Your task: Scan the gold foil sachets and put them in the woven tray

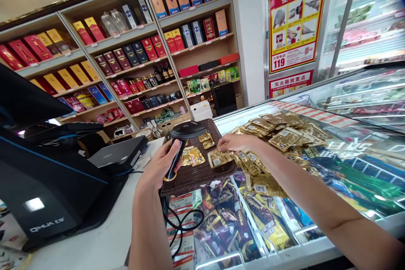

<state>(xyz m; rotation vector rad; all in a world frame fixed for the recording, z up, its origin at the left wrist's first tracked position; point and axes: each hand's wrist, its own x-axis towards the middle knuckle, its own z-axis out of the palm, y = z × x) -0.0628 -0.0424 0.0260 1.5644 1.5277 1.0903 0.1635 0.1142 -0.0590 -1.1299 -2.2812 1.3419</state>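
My left hand (pixel 161 162) is wrapped round the handle of a black barcode scanner (pixel 188 130), its head pointing right over a brown woven basket (pixel 193 181). Between the fingers of my right hand (pixel 236 142) is a gold foil packet (pixel 220 158), its white barcode label facing up, above the basket's right side. Inside the basket lie a few more gold packets (pixel 192 156). A heap of similar gold packets (pixel 283 137) spreads over the glass counter to the right of the basket, partly behind my right forearm.
At the left stands a black checkout terminal (pixel 60 181) on a white counter (pixel 107 232). The scanner's black cable (pixel 182 228) loops over the glass-topped freezer (pixel 253 257), which holds packaged goods. Shelves (pixel 126 36) of boxes and bottles line the back wall.
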